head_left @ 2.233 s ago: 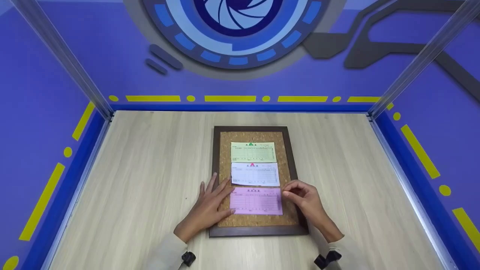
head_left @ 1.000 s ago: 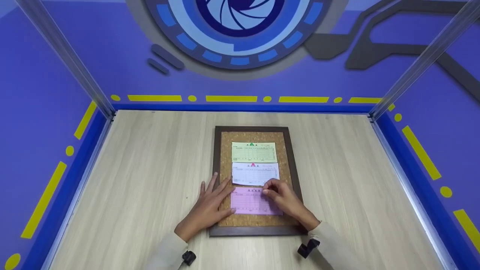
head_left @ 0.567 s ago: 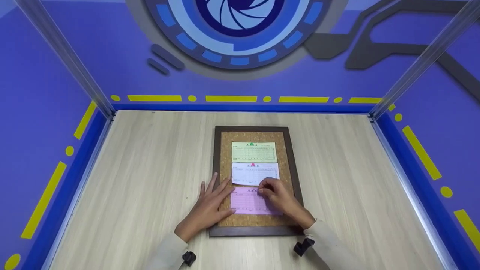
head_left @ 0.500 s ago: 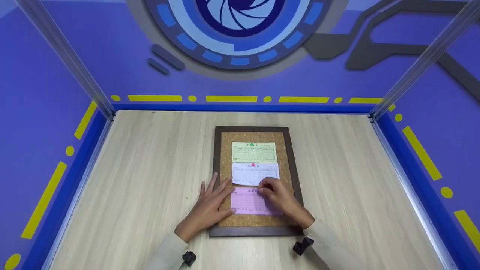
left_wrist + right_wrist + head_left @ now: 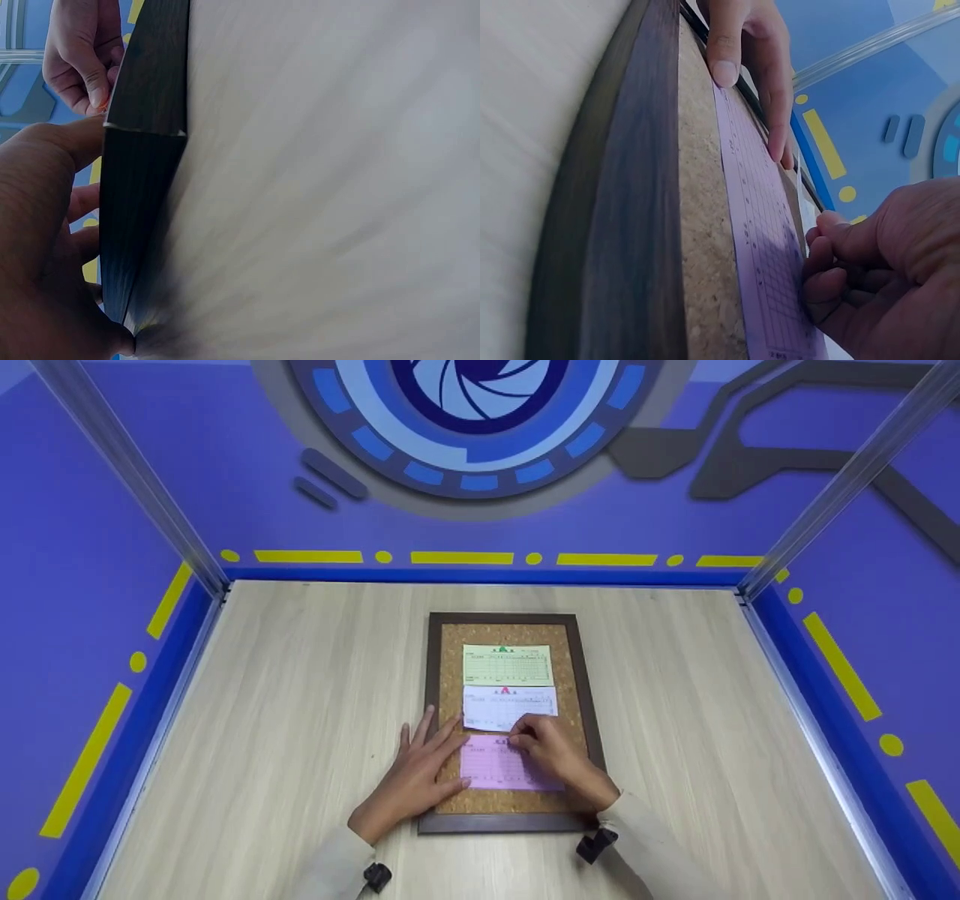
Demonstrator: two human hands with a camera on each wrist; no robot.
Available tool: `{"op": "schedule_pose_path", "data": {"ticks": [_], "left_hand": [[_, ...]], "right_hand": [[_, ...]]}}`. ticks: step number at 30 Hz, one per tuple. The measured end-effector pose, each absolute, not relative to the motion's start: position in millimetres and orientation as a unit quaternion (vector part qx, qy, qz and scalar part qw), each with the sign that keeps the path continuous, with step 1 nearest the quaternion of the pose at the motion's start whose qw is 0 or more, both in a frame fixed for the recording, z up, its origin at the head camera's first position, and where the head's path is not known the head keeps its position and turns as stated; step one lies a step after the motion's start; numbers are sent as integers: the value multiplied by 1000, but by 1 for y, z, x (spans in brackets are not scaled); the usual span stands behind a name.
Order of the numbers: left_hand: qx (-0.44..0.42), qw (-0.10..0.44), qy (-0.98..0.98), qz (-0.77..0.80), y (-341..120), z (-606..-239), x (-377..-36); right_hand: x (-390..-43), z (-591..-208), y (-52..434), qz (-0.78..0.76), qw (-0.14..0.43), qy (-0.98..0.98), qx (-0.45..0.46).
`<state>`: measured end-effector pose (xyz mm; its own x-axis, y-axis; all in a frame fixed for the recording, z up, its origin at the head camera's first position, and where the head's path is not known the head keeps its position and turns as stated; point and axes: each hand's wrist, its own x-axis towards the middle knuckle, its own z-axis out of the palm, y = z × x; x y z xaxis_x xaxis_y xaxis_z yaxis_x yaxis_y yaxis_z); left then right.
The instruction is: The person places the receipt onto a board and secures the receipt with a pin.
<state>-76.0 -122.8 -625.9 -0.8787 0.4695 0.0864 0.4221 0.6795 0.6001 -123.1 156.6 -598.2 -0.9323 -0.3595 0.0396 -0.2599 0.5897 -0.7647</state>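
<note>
A dark-framed cork board lies on the table, bearing a green form slip, a white one and a pink one in a column. My left hand rests spread over the board's left side, thumb and a fingertip on the pink slip's left edge. With thumb and index finger, my right hand pinches a small orange pushpin at the pink slip's top middle; the fingers mostly hide the pin. In the right wrist view the pink slip lies flat against the cork.
A green pin sits at the top of the green slip, and a red pin at the top of the white one. The wooden table is enclosed by blue panels behind and on both sides.
From beside the board's right edge, my right hand has moved left over the pink slip to its top middle, shifting slightly further left lately. My left hand has stayed in place.
</note>
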Motion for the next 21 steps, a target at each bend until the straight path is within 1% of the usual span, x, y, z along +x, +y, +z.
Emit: {"op": "schedule_pose_path", "data": {"ticks": [4, 10, 13, 17, 21], "left_hand": [[243, 38, 915, 319, -123, -626, -76], [238, 46, 917, 316, -123, -626, -75], [239, 48, 917, 315, -123, -626, -75], [244, 41, 915, 317, -123, -625, -75], [244, 35, 916, 317, -122, -625, -75]], "right_hand": [[-125, -600, 155, -389, 41, 900, -189], [-137, -633, 160, -384, 15, 900, -204], [-135, -625, 158, -389, 28, 899, -199], [-128, -600, 155, -407, 57, 895, -177], [-126, -597, 157, -442, 88, 877, -165]]}}
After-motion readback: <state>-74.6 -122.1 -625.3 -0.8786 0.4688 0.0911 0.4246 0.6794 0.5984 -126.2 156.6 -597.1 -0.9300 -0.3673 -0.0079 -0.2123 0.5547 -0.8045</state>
